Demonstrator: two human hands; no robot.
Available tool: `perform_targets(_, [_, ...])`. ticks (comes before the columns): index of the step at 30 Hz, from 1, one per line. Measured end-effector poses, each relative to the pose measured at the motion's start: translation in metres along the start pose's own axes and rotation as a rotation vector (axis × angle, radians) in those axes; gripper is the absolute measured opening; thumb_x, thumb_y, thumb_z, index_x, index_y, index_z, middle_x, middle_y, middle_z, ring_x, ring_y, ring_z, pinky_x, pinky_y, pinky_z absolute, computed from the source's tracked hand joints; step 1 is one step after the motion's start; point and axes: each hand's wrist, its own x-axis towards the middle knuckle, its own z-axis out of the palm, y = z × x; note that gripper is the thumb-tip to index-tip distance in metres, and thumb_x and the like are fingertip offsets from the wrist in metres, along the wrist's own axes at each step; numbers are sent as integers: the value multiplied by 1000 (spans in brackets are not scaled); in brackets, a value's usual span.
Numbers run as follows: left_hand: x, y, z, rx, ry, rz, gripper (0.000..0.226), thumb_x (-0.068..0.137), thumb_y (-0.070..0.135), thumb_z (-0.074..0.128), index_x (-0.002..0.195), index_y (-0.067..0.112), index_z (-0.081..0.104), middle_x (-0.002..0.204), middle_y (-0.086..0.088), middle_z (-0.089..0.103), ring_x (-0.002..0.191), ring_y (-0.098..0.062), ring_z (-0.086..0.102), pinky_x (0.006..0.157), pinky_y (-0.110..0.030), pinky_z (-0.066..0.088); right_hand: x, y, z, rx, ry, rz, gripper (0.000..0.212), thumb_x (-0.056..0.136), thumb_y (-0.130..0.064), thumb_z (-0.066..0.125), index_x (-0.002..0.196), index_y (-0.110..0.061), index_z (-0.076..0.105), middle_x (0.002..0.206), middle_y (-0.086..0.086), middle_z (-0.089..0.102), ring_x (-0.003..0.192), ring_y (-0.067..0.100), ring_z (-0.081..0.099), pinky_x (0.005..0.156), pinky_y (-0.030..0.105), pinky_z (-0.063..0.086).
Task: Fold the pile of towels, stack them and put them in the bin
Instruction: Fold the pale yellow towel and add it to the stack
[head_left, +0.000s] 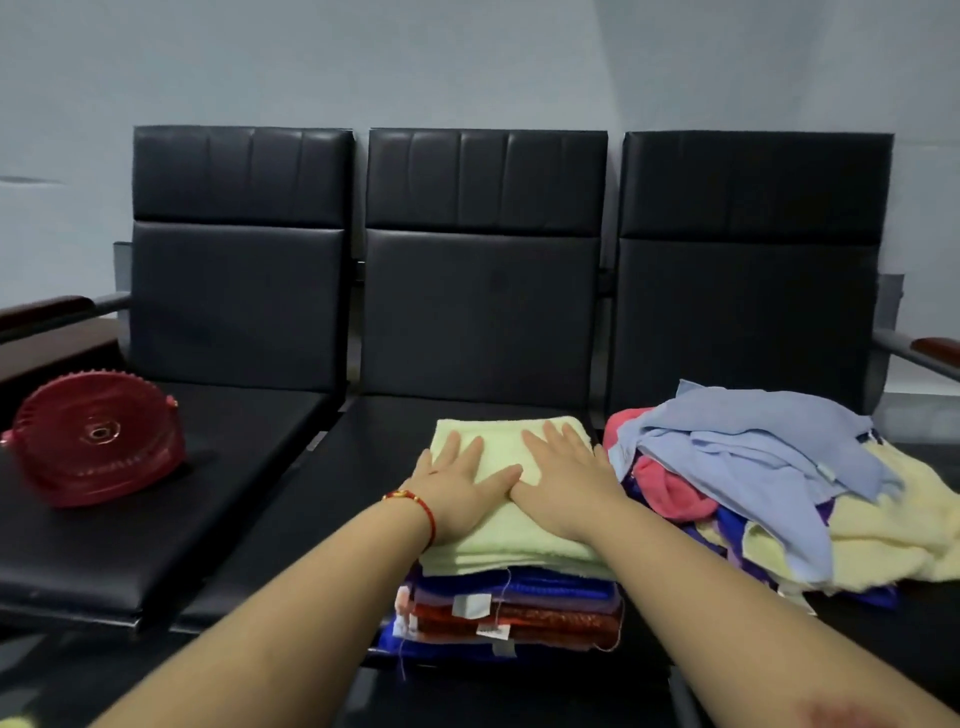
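- Our left hand (457, 486) and right hand (563, 475) both lie flat, fingers straight and spread wide, pressing on the pale green towel (511, 525); the thumbs nearly touch between them.
- That towel tops the folded stack (511, 608), directly beneath our palms, with blue, purple and red layers showing at its near edge.
- The unfolded pile (769, 488) sits just beyond our right hand, close against the stack's side; a lilac towel lies on top, with pink and cream ones under it.
- The red bin (96, 439) lies on its side well off past our left hand, on the neighbouring seat (171, 499).
- Risk, as we judge it: the stack's layers look unevenly aligned, so lifting it by the top alone could let the lower towels slide out.
- Pulling the next towel from the pile could drag its neighbours onto the stack, since the two sit so near.
- The tipped bin could roll when we load it.
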Motion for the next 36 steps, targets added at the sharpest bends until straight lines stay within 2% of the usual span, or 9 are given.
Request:
perform_targets(4, [-1, -2, -2, -304, 138, -109, 86, 86, 73, 27, 152, 27, -3, 160, -3, -10, 147, -29, 4, 118, -46, 9, 7, 8, 4, 358, 143, 84, 86, 87, -57, 49, 154, -23, 7, 161, -1, 0, 148, 18, 0, 119, 41, 12])
perform_targets(6, [2, -15, -4, -579, 112, -254, 98, 78, 83, 31, 153, 22, 14, 157, -10, 22, 140, -31, 29, 115, -45, 21, 6, 15, 4, 752, 186, 279, 94, 80, -63, 57, 152, -20, 17, 156, 2, 23, 142, 23, 25, 113, 38, 27])
perform_targets(8, [-2, -32, -4, -965, -18, -338, 94, 75, 84, 36, 136, 14, 51, 125, -13, 62, 113, -30, 60, 98, -40, 45, 0, 26, 4, 1151, 38, 484, 91, 72, -75, 56, 139, -15, 42, 133, 6, 55, 120, 26, 52, 100, 36, 41])
perform_targets(10, [-8, -45, 0, -1195, -103, -320, 82, 79, 77, 41, 119, 9, 64, 104, -15, 72, 101, -31, 67, 91, -36, 51, -14, 37, 6, 1444, -148, 536, 74, 76, -77, 50, 112, -14, 63, 95, 9, 73, 90, 26, 65, 78, 34, 50])
perform_targets(12, [-7, -55, 9, -1227, -120, -270, 78, 82, 74, 40, 117, 9, 64, 105, -15, 71, 105, -30, 65, 92, -36, 51, -26, 46, 13, 1585, -262, 512, 74, 75, -78, 50, 105, -13, 68, 92, 14, 74, 83, 30, 69, 73, 37, 52])
perform_targets(19, [-16, -69, 12, -1311, -206, -349, 99, 59, 77, 54, 127, 5, 54, 117, -22, 65, 110, -37, 61, 95, -43, 47, -33, 52, 31, 1697, -428, 596, 100, 59, -84, 59, 122, -6, 63, 116, 23, 65, 105, 39, 63, 97, 49, 47])
perform_targets(23, [-11, -74, 15, -1334, -234, -332, 97, 65, 78, 48, 130, 6, 52, 114, -23, 66, 102, -37, 65, 86, -41, 50, -32, 52, 36, 1657, -445, 622, 97, 64, -86, 53, 118, -6, 64, 109, 24, 68, 88, 38, 69, 81, 46, 52])
perform_targets(28, [-10, -69, 11, -1314, -270, -306, 98, 62, 78, 44, 125, 4, 55, 113, -22, 67, 100, -35, 65, 85, -41, 49, -26, 55, 23, 1635, -438, 568, 95, 61, -87, 53, 105, -4, 72, 108, 22, 69, 89, 36, 69, 85, 45, 50])
perform_targets(36, [-15, -55, -3, -1180, -310, -255, 83, 67, 78, 35, 112, 13, 61, 96, -14, 74, 92, -29, 67, 82, -37, 49, -24, 61, 8, 1613, -685, 374, 96, 51, -76, 70, 117, -6, 68, 131, 22, 56, 126, 40, 46, 115, 52, 21])
